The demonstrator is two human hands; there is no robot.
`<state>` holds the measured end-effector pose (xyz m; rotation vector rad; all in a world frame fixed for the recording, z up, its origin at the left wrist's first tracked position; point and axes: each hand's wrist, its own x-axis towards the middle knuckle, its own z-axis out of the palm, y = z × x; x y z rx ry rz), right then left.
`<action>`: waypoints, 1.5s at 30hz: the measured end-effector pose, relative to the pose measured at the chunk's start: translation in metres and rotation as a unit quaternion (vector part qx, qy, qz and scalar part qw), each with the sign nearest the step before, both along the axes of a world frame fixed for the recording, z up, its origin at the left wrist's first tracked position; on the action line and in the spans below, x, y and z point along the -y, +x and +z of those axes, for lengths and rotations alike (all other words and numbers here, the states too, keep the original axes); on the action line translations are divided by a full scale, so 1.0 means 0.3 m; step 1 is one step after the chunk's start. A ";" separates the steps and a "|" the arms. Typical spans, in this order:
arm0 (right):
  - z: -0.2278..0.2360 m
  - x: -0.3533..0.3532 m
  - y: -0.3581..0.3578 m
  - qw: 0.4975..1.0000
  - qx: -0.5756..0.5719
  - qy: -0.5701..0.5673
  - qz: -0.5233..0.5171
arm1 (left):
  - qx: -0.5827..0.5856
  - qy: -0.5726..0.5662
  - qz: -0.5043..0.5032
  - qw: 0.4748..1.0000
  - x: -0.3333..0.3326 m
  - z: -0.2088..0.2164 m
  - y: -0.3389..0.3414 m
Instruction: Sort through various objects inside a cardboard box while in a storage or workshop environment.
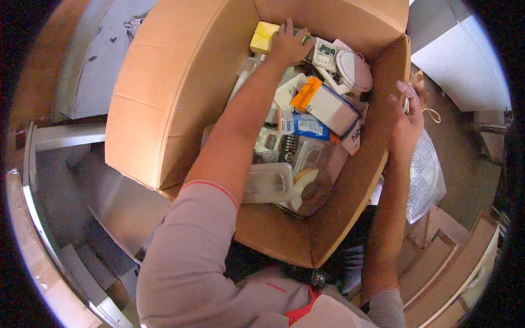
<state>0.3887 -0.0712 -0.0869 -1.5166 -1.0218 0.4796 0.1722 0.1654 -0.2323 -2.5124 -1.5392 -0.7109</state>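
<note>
A large cardboard box (150, 93) stands before me, full of mixed items. Deep in its far end is my left hand (291, 46), fingers spread over a dark thing partly hidden under them, beside a small yellow box (264, 37). My right hand (407, 117) grips the cardboard box's right edge. Right of my left hand lie a white device with a green circuit board (326, 53) and a round white lid (354, 70). Nearer are an orange-and-white pack (328, 104), a blue packet (306, 125), a dark keypad (290, 147) and a clear plastic container (268, 183).
Bubble wrap (426, 177) hangs outside the box on the right, below a looped string (433, 116). Wooden drawers or frames (454, 268) stand at the lower right. Metal furniture (71, 136) lies left, and a white panel (465, 54) stands at the upper right.
</note>
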 end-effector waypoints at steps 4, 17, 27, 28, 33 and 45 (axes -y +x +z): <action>0.010 0.015 0.026 0.996 -0.070 -0.054 -0.016 | 0.015 -0.123 0.016 0.992 0.080 0.053 0.061; -0.023 0.001 0.057 0.998 0.057 -0.035 -0.021 | -0.206 -0.386 -0.195 0.878 0.466 0.210 -0.159; -0.019 -0.001 0.042 0.998 0.032 -0.054 -0.020 | 0.074 -0.322 0.007 0.944 0.181 0.276 -0.287; -0.033 0.005 0.061 0.997 0.037 -0.059 -0.025 | 0.119 -0.317 0.038 0.940 0.126 0.261 -0.246; 0.019 0.003 0.005 0.994 -0.093 -0.057 -0.014 | 0.348 -0.481 0.143 0.792 -0.148 0.032 -0.272; -0.007 0.000 0.023 0.999 0.007 -0.044 -0.019 | 0.394 -0.417 0.049 0.817 0.011 0.147 -0.144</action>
